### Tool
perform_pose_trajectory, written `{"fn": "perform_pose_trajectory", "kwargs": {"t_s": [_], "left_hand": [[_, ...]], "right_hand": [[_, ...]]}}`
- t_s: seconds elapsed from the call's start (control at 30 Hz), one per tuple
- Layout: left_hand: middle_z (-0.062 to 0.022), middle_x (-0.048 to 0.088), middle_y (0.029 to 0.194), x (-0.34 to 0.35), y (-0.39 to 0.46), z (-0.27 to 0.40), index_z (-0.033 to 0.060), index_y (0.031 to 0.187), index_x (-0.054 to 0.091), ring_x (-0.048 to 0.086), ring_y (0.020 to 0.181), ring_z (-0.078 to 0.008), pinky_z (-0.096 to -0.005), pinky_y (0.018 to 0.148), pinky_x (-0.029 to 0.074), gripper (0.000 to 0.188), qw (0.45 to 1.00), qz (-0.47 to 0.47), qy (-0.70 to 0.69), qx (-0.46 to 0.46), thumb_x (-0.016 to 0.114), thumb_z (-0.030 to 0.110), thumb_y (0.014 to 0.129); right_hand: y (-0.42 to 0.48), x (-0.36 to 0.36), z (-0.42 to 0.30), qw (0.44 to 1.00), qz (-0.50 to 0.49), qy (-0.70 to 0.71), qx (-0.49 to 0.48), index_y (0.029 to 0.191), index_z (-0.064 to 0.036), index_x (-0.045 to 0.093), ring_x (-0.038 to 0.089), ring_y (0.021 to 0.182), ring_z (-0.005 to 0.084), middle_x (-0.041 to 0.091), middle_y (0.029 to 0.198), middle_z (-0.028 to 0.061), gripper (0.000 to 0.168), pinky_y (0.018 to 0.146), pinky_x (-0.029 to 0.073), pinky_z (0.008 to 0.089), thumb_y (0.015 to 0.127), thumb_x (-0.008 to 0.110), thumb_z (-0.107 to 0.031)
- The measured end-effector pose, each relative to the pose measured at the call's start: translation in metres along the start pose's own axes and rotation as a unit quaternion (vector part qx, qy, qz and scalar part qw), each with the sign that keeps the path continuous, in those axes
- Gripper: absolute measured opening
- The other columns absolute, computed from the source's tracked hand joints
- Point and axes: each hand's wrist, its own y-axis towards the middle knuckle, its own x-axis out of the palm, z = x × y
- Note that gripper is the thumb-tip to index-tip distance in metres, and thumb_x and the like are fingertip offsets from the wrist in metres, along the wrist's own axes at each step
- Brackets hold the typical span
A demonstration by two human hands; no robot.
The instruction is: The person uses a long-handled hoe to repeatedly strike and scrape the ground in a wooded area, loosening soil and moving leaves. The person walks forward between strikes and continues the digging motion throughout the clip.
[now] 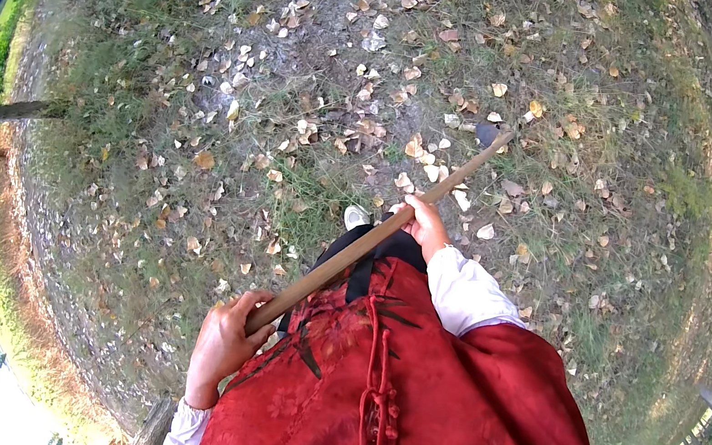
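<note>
A long-handled tool, which looks like a hoe, slants across my body. My left hand [229,340] is closed round the upper end of its wooden handle [351,254], at the lower left by my waist. Farther down the shaft, my right hand [423,224] grips it in front of my dark trousers. The small dark metal head [486,134] is at the far end, among fallen leaves; whether it touches the ground I cannot tell. A red patterned garment [426,399] with white sleeves covers my body.
Grass and dry leaves cover the ground [320,93]. One white shoe [356,217] shows below my trousers. Tree trunks [6,116] stand at the left, another trunk [150,433] rises at the lower left, and several more line the right rim.
</note>
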Motion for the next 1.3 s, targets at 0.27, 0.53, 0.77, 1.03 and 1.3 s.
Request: {"fn": "perform_pose_trajectory", "kwargs": {"t_s": [0.27, 0.53, 0.77, 1.03, 1.3], "left_hand": [[-0.0153, 0.061, 0.077, 0.006, -0.002, 0.037, 0.0067, 0.102, 0.054, 0.062, 0.070, -0.0297, -0.0356, 0.062, 0.048, 0.039, 1.000, -0.003, 0.018, -0.009, 0.069, 0.008, 0.067], [-0.0160, 0.062, 0.077, 0.033, -0.024, 0.043, 0.0074, 0.104, 0.054, 0.063, 0.072, -0.0289, -0.0343, 0.063, 0.049, 0.040, 0.997, -0.020, -0.006, -0.071, 0.070, 0.010, 0.067], [-0.0160, 0.062, 0.078, 0.085, -0.042, 0.008, 0.0063, 0.108, 0.052, 0.063, 0.072, -0.0271, -0.0337, 0.065, 0.048, 0.042, 0.994, -0.018, -0.098, -0.042, 0.068, 0.011, 0.070], [-0.0173, 0.062, 0.079, 0.099, -0.028, -0.007, 0.0058, 0.111, 0.049, 0.062, 0.072, -0.0266, -0.0346, 0.064, 0.046, 0.037, 0.989, -0.067, -0.125, -0.042, 0.062, 0.022, 0.080], [-0.0134, 0.059, 0.071, 0.111, -0.075, -0.074, 0.0078, 0.112, 0.048, 0.058, 0.059, -0.0217, -0.0333, 0.056, 0.044, 0.037, 0.981, -0.098, -0.129, -0.111, 0.062, 0.020, 0.080]], "right_hand": [[0.002, -0.024, -0.010, 0.996, -0.016, 0.070, -0.060, 0.078, -0.008, 0.052, 0.059, 0.061, 0.0169, 0.057, 0.067, 0.0034, 0.012, 0.054, 0.050, 0.0308, 0.079, 0.060, -0.017], [-0.016, -0.031, -0.009, 0.998, 0.030, 0.048, -0.036, 0.078, -0.007, 0.052, 0.059, 0.060, 0.0173, 0.056, 0.065, 0.0031, 0.010, 0.054, 0.050, 0.0306, 0.079, 0.058, -0.015], [-0.013, -0.049, -0.004, 0.997, 0.066, 0.001, -0.051, 0.078, -0.006, 0.052, 0.057, 0.055, 0.0148, 0.055, 0.062, 0.0033, 0.009, 0.046, 0.047, 0.0263, 0.080, 0.056, -0.014], [-0.010, -0.049, 0.002, 0.988, 0.101, -0.070, -0.093, 0.075, -0.005, 0.053, 0.057, 0.054, 0.0149, 0.055, 0.061, 0.0025, 0.013, 0.047, 0.048, 0.0289, 0.078, 0.059, -0.017], [-0.030, -0.025, 0.096, 0.992, 0.094, -0.061, -0.065, 0.074, -0.005, 0.049, 0.056, 0.051, 0.0168, 0.053, 0.060, 0.0036, 0.015, 0.045, 0.047, 0.0287, 0.078, 0.059, -0.016]]}}
